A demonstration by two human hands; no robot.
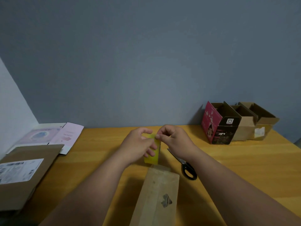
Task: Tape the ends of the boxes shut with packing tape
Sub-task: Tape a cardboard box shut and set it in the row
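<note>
Both grips are closed on the tape roll (152, 150), which is held above the bench (104, 160) near its middle. The left hand (140, 144) is curled round the roll from the left, with fingers lying across its yellow face. The right hand (172, 139) pinches at the roll's upper edge with thumb and forefinger; whether a loose end of tape is caught between them cannot be told.

Just below the roll, a long brown box (156, 196) is laid on the bench, its far end towards the hands and its near end cut off by the frame's lower edge. A dark printed mark is seen on its top face. Whether that far end is already taped cannot be told.

Black-handled scissors (185, 167) are laid on the bench just right of the box, partly hidden under the right wrist.

At the right rear, against the grey wall, three open boxes are stood in a row, touching: a red and black printed box (218, 126), then a plain box (244, 128), then a labelled box (263, 126).

At the left, a flat brown carton (24, 173) with a white label is laid at the bench edge, and behind it pale flattened cartons (53, 136) are spread.
</note>
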